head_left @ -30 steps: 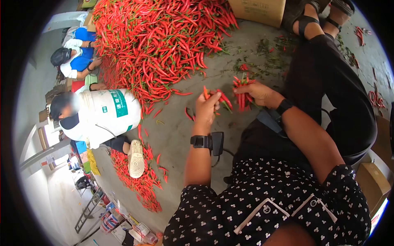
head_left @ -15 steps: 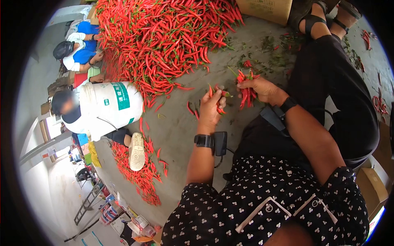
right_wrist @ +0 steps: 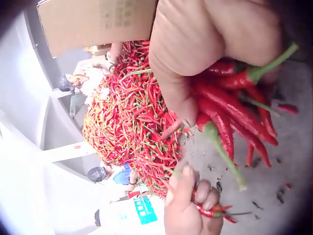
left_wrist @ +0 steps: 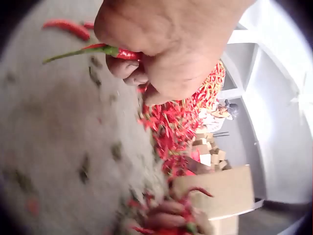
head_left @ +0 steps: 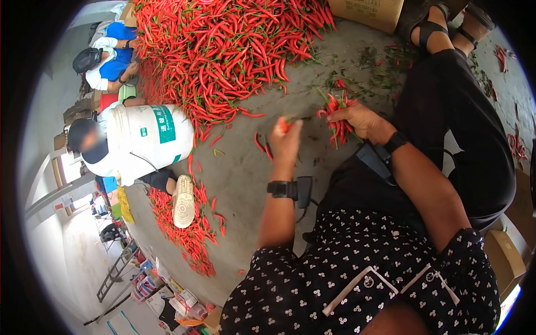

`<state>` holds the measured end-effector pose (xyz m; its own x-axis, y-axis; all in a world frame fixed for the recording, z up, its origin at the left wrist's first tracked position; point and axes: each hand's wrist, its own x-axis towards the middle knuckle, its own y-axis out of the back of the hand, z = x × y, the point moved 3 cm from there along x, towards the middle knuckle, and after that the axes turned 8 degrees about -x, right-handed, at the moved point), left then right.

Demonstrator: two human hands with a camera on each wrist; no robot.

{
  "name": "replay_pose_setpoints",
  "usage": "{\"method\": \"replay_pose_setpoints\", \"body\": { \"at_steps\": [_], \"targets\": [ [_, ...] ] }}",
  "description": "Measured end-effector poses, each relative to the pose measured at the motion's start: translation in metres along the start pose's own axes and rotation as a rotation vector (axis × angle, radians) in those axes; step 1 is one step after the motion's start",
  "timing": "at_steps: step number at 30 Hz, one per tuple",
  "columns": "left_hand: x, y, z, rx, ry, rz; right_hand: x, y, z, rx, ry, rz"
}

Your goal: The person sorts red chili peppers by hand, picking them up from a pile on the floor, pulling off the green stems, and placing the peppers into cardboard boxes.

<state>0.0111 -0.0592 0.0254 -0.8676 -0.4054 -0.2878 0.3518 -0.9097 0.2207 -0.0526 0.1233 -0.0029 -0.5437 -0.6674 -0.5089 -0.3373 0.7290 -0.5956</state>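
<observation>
A bunch of red chillies (head_left: pixel 336 114) is gripped in the right hand (head_left: pixel 362 120), whose fingers are curled tightly round the middle of the pods. In the right wrist view the green stalks are seen sticking out at one side of the fist and the pointed red tips hanging out below it. The bunch is held above the concrete floor (head_left: pixel 240 184), just off the near edge of the heap of red chillies (head_left: pixel 223 50).

The left hand (head_left: pixel 286 146) is raised beside the right, a little apart from it and not touching it. A red chilli (left_wrist: pixel 117 52) is pinched between its thumb and curled fingers. In the left wrist view the pod is mostly hidden inside the fist, and its thin green stalk is seen projecting sideways out of the hand. More red is glimpsed between these fingers in the right wrist view, but how many pods are held cannot be told.

Two loose chillies (head_left: pixel 261 144) are seen lying on the floor just beside the left hand in the head view. A white bucket (head_left: pixel 151 139) with a green label is placed at the left edge of the heap, well apart from both hands. A cardboard box (head_left: pixel 365 10) is set at the heap's far right corner.
</observation>
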Motion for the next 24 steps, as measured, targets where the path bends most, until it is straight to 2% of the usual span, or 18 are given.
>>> {"method": "replay_pose_setpoints", "body": {
  "at_steps": [2, 4, 5, 7, 8, 10, 14, 16, 17, 19, 20, 22, 23, 24],
  "targets": [
    [0.012, 0.046, -0.021, 0.373, -0.31, 0.313, -0.002, -0.001, -0.003, -0.03, 0.008, 0.049],
    [0.014, 0.086, -0.036, 0.689, -0.363, 0.423, -0.003, -0.003, -0.003, -0.016, 0.019, 0.033],
    [0.013, 0.096, -0.042, 0.688, -0.365, 0.42, -0.003, -0.004, -0.004, -0.005, 0.033, 0.014],
    [0.011, 0.108, -0.054, 0.816, -0.212, 0.374, -0.003, -0.003, -0.004, -0.024, 0.021, 0.01],
    [0.006, 0.108, -0.05, 0.814, -0.213, 0.374, -0.003, -0.002, -0.003, -0.042, 0.007, 0.005],
    [0.004, 0.102, -0.047, 0.838, -0.057, 0.215, -0.002, 0.0, -0.003, -0.046, 0.0, 0.003],
    [0.001, 0.081, -0.042, 0.756, -0.011, 0.221, 0.0, -0.002, 0.003, -0.036, -0.052, -0.028],
    [0.005, 0.064, -0.04, 0.807, -0.12, 0.181, 0.0, -0.003, 0.004, -0.049, -0.057, -0.037],
    [0.007, 0.064, -0.047, 0.802, -0.117, 0.183, 0.0, -0.004, 0.004, -0.058, -0.064, -0.052],
    [0.009, 0.066, -0.051, 0.769, -0.339, 0.237, -0.004, -0.004, 0.003, -0.056, -0.052, -0.041],
    [0.009, 0.069, -0.051, 0.768, -0.346, 0.238, -0.004, -0.004, 0.0, -0.049, -0.034, -0.027],
    [0.006, 0.077, -0.059, 0.864, -0.207, 0.185, -0.003, -0.003, 0.0, -0.041, -0.024, -0.024],
    [0.004, 0.074, -0.051, 0.867, -0.21, 0.18, -0.003, -0.003, 0.001, -0.036, -0.022, -0.02],
    [0.001, 0.07, -0.043, 0.389, 0.07, 0.14, -0.004, -0.003, 0.001, -0.032, -0.02, -0.017]
  ]
}}
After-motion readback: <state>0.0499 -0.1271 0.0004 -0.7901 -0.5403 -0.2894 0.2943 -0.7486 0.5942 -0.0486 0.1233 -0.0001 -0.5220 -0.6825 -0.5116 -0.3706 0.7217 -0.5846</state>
